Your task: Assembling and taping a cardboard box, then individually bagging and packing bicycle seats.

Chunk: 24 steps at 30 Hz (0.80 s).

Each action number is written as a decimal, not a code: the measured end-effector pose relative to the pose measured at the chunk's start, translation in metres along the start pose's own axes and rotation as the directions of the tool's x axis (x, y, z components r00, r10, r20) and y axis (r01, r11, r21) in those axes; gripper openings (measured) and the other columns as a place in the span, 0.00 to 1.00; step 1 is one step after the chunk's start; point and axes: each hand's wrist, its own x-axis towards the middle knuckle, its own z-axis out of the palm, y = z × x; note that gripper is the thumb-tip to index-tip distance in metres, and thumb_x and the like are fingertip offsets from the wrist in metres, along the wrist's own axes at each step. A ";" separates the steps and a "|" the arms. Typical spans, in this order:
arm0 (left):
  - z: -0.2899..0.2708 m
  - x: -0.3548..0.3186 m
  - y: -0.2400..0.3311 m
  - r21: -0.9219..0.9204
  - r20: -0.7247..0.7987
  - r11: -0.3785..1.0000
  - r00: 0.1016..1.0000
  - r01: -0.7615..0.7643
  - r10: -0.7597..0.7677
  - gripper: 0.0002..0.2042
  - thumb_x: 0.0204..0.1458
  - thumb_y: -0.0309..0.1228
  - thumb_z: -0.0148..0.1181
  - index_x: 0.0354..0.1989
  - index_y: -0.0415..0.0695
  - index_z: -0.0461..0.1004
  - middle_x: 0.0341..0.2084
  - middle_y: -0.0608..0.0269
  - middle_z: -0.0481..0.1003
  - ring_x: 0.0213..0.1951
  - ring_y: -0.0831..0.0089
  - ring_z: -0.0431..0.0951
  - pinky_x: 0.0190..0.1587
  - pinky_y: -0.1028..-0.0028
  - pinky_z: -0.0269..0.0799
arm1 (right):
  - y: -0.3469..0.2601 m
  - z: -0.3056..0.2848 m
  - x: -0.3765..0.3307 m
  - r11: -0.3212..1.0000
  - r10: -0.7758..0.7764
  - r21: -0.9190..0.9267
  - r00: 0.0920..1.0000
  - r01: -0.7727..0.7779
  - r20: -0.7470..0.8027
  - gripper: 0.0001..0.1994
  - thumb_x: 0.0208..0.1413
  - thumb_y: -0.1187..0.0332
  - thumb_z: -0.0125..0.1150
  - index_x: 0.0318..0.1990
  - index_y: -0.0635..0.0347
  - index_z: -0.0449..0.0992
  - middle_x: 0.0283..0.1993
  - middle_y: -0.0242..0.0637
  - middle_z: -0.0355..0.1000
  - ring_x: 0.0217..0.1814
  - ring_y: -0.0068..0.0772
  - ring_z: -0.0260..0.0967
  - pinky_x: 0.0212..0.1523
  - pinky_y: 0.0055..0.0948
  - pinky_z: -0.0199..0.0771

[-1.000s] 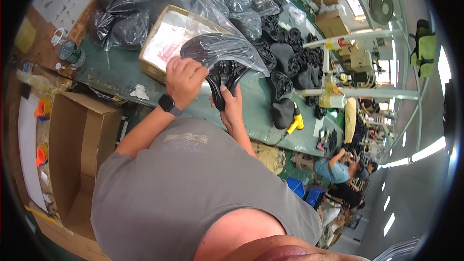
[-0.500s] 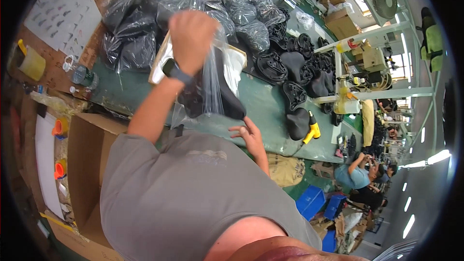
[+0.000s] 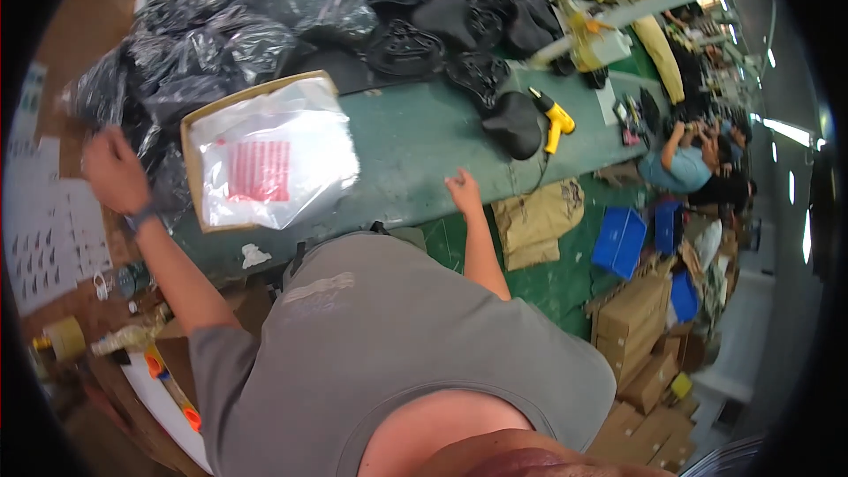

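Observation:
My left hand (image 3: 117,172) is at the far left, its fingers smeared by motion. Just beyond it, a blurred black saddle in clear plastic (image 3: 102,88) lies at the edge of the bagged pile; I cannot make out whether the hand touches it. In front of me, a shallow cardboard box (image 3: 190,178) holds a stack of clear plastic bags (image 3: 322,155) with red print. My right hand (image 3: 462,192) hovers over the near table edge, fingers apart and holding nothing. Unwrapped black saddles, one of them (image 3: 514,126) face up, lie beyond it.
The bagged saddles (image 3: 256,44) are heaped at the back left of the green table (image 3: 402,146). A yellow heat gun (image 3: 555,124) lies at the right. Blue crates (image 3: 618,243) and cardboard boxes (image 3: 632,318) stand on the floor, with a person in blue (image 3: 676,168) farther off.
My left hand has swung from above the box to the far left. The bagged saddle is gone from over the box, uncovering the plastic bags. The view has shifted.

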 end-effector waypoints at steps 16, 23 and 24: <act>0.110 -0.260 0.261 -0.288 0.931 0.850 0.337 0.441 0.141 0.17 0.59 0.48 0.64 0.32 0.45 0.78 0.29 0.53 0.80 0.35 0.50 0.81 0.39 0.54 0.74 | 0.039 -0.051 0.235 0.236 0.809 0.905 0.587 -0.355 0.019 0.47 0.48 0.71 0.82 0.62 0.61 0.44 0.55 0.57 0.67 0.39 0.53 0.75 0.30 0.50 0.90; 0.127 -0.272 0.257 -0.360 0.862 0.756 0.505 0.547 0.044 0.15 0.59 0.46 0.64 0.34 0.46 0.78 0.30 0.55 0.80 0.35 0.52 0.80 0.38 0.56 0.74 | 0.046 -0.026 0.060 0.642 0.525 0.661 0.851 -0.387 -0.011 0.32 0.57 0.68 0.74 0.62 0.50 0.57 0.41 0.38 0.70 0.24 0.32 0.66 0.17 0.32 0.75; 0.120 -0.267 0.258 -0.415 0.827 0.734 0.559 0.538 0.059 0.15 0.59 0.45 0.65 0.34 0.45 0.79 0.30 0.56 0.80 0.35 0.52 0.80 0.39 0.56 0.74 | 0.047 -0.028 0.026 0.670 0.488 0.592 0.867 -0.448 0.103 0.34 0.57 0.68 0.73 0.64 0.47 0.54 0.41 0.38 0.70 0.23 0.31 0.67 0.16 0.31 0.74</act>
